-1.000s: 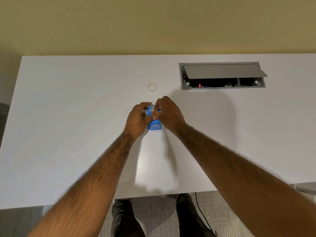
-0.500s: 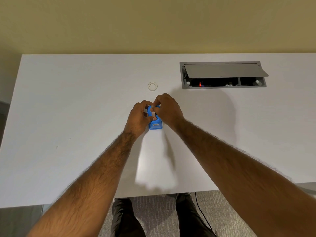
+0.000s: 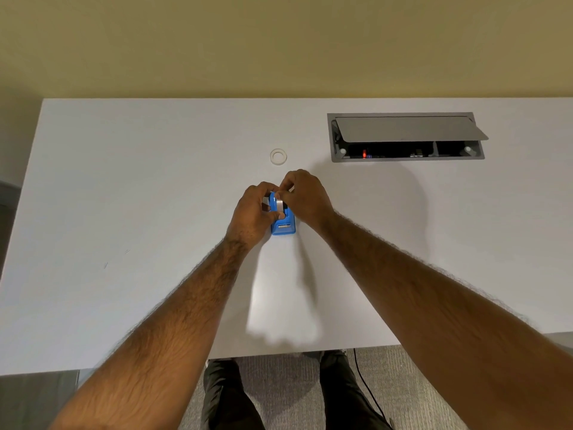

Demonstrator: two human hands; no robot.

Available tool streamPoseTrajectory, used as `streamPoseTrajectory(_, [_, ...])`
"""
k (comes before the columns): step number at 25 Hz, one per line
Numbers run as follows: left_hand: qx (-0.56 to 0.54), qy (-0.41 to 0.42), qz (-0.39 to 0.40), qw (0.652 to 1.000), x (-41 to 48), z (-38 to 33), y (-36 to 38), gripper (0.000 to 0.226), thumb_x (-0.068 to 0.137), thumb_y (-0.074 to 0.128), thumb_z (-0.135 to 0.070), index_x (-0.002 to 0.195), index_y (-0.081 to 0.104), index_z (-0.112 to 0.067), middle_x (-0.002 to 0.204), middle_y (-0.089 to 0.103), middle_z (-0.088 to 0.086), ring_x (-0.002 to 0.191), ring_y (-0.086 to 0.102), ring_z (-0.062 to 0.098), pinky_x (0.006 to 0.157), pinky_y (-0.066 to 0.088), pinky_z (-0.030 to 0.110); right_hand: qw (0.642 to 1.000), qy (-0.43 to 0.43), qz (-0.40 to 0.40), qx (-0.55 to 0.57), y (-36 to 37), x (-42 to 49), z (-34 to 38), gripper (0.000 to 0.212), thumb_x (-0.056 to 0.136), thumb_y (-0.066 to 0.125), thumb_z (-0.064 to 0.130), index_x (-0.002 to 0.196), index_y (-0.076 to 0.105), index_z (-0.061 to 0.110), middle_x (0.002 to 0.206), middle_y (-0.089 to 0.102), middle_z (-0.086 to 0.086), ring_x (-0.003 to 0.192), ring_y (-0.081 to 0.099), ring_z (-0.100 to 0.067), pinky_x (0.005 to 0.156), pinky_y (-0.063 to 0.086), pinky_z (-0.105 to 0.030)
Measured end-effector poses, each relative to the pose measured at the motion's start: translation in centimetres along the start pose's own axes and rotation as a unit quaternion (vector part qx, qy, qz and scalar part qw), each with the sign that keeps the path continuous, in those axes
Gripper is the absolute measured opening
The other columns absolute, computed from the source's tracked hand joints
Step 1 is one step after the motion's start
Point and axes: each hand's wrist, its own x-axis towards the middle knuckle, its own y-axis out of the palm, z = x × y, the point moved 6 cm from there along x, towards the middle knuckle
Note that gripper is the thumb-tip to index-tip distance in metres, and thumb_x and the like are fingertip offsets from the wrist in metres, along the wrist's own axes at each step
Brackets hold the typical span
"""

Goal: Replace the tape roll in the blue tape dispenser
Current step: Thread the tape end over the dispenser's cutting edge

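The blue tape dispenser (image 3: 282, 227) stands on the white table (image 3: 124, 212) near its middle, cutter end toward me. A tape roll (image 3: 279, 205) sits upright in the dispenser's top. My left hand (image 3: 252, 212) grips the dispenser's left side, thumb against the roll. My right hand (image 3: 305, 198) pinches the roll from the right and above. The hands hide most of the dispenser's rear. A small white ring (image 3: 278, 156), an empty tape core, lies flat on the table beyond the hands.
A grey cable box (image 3: 406, 138) with its lid raised is set into the table at the back right. A yellow wall stands behind the table. My legs and a black cable (image 3: 369, 389) show below the table's front edge.
The hands have barely shifted. More of the tape roll shows between the fingers than a second ago.
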Motion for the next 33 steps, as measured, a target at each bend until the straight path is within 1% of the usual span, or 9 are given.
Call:
streamPoseTrajectory(4, [-0.007,0.001,0.003,1.000,-0.1,0.1,0.1,0.047,0.076,0.083,-0.014,0.115,0.059,-0.024,0.112,0.059,-0.001,0.096,0.060,0.017,0.074,0.041,0.009,1.000,0.002,0.007,0.013,0.0,-0.3,-0.4,0.006,0.085,0.065,0.019,0.081,0.061,0.017,0.088,0.065,0.000,0.076,0.060,-0.012,0.065,0.044,-0.020])
streamPoseTrajectory(6, [-0.030,0.002,0.017,0.999,-0.1,0.2,0.2,0.050,0.074,0.086,-0.019,0.115,0.057,-0.028,0.112,0.057,-0.005,0.096,0.060,0.014,0.076,0.044,0.011,1.000,0.003,0.003,0.016,0.0,-0.4,-0.4,0.007,0.085,0.065,0.019,0.080,0.060,0.018,0.089,0.065,-0.001,0.077,0.060,-0.013,0.066,0.046,-0.021])
streamPoseTrajectory(9, [-0.039,0.004,0.001,0.999,-0.1,0.6,0.1,0.043,0.081,0.081,-0.031,0.118,0.060,-0.030,0.113,0.058,-0.009,0.098,0.060,0.011,0.078,0.044,0.012,1.000,0.005,0.003,0.014,0.1,-0.4,-0.5,0.007,0.085,0.065,0.020,0.080,0.060,0.019,0.090,0.066,0.000,0.077,0.060,-0.012,0.066,0.045,-0.018])
streamPoseTrajectory(12, [-0.024,0.002,-0.019,1.000,0.1,1.0,0.2,0.039,0.084,0.077,-0.034,0.120,0.064,-0.030,0.110,0.059,-0.011,0.098,0.059,0.010,0.076,0.040,0.007,1.000,0.013,-0.005,0.011,0.1,-0.5,-0.8,0.006,0.086,0.065,0.021,0.083,0.061,0.017,0.091,0.067,0.000,0.078,0.061,-0.013,0.064,0.043,-0.016])
streamPoseTrajectory(16, [-0.002,-0.002,-0.019,1.000,0.4,1.1,0.2,0.038,0.081,0.079,-0.033,0.117,0.066,-0.031,0.106,0.059,-0.014,0.087,0.056,-0.002,0.069,0.037,-0.002,1.000,0.021,-0.011,-0.005,-0.1,-0.1,-0.8,0.010,0.088,0.066,0.024,0.088,0.066,0.014,0.089,0.070,-0.002,0.076,0.062,-0.013,0.067,0.045,-0.019])
streamPoseTrajectory(21, [-0.002,0.003,-0.014,1.000,0.6,1.2,0.4,0.036,0.082,0.079,-0.030,0.116,0.067,-0.029,0.106,0.061,-0.011,0.093,0.057,0.009,0.076,0.036,0.006,0.999,0.013,-0.015,-0.037,-0.3,0.2,-0.3,0.016,0.090,0.061,0.023,0.092,0.069,0.009,0.089,0.071,-0.006,0.078,0.063,-0.016,0.073,0.052,-0.024])
streamPoseTrajectory(26, [-0.025,0.002,-0.011,1.000,0.5,1.0,0.2,0.039,0.077,0.082,-0.024,0.107,0.062,-0.040,0.102,0.059,-0.014,0.093,0.061,0.012,0.076,0.042,0.011,0.999,0.003,-0.013,-0.040,-0.3,0.2,-0.1,0.018,0.090,0.058,0.022,0.092,0.069,0.008,0.088,0.070,-0.008,0.077,0.064,-0.017,0.076,0.056,-0.029])
streamPoseTrajectory(29, [-0.021,0.008,-0.009,1.000,0.6,0.8,0.0,0.040,0.077,0.082,-0.024,0.103,0.059,-0.042,0.099,0.058,-0.016,0.093,0.062,0.015,0.076,0.043,0.013,1.000,-0.007,0.015,-0.018,-0.2,0.2,-0.3,0.016,0.086,0.064,0.025,0.090,0.067,0.010,0.090,0.069,-0.005,0.078,0.063,-0.016,0.070,0.049,-0.023])
streamPoseTrajectory(33, [-0.028,-0.019,0.004,0.999,0.6,1.1,0.2,0.038,0.078,0.083,-0.026,0.109,0.062,-0.036,0.111,0.062,-0.006,0.091,0.065,0.015,0.076,0.046,0.013,1.000,0.000,0.010,-0.011,0.1,0.0,-0.7,0.016,0.087,0.064,0.027,0.090,0.065,0.012,0.092,0.068,-0.005,0.078,0.061,-0.015,0.069,0.043,-0.021])
